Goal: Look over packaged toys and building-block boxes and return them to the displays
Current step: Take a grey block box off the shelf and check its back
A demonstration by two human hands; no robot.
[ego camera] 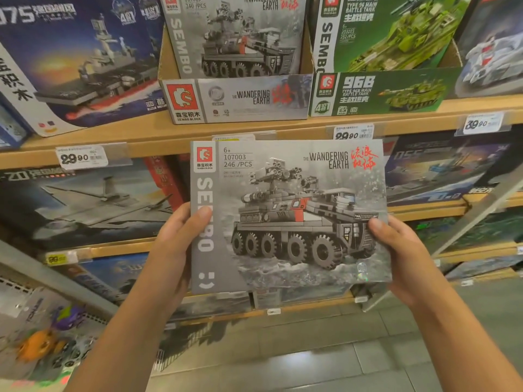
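So the whole background is a wooden shelving unit (147, 138) stacked with building-block sets, several tiers deep. Top tier, far left, there's a big blue warship box (79, 60) leaning back. Next to it sits a cardboard display tray (237, 99) printed "The Wandering Earth", with a matching grey box standing inside it. Right of that is a green display tray (376, 93) marked 96B, holding a green tank box (396, 32). Lower tiers have darker boxes with jets and ships, too blurry to read properly.

Front and centre is the grey Sembo box (288, 216), held up in the air in front of the shelves, just below the tray it matches. It faces the camera, roughly upright, tilted a touch. The print reads 107003, 246 PCS, with an eight-wheeled armoured vehicle on it.

The left hand (175, 239) grips the box's left edge: thumb (202, 215) pressed flat on the front over the grey "SEMBO" strip, the other fingers wrapped behind and out of sight. The right hand (402, 250) clamps the right edge the same way, thumb (377, 226) on the front near the vehicle's nose, other fingers hidden behind the box.

Small stuff: white price tags (82, 157) on the shelf lips reading 29.90 and 39.90, and some blister-packed toy cars (42, 346) bottom left, orange and purple.
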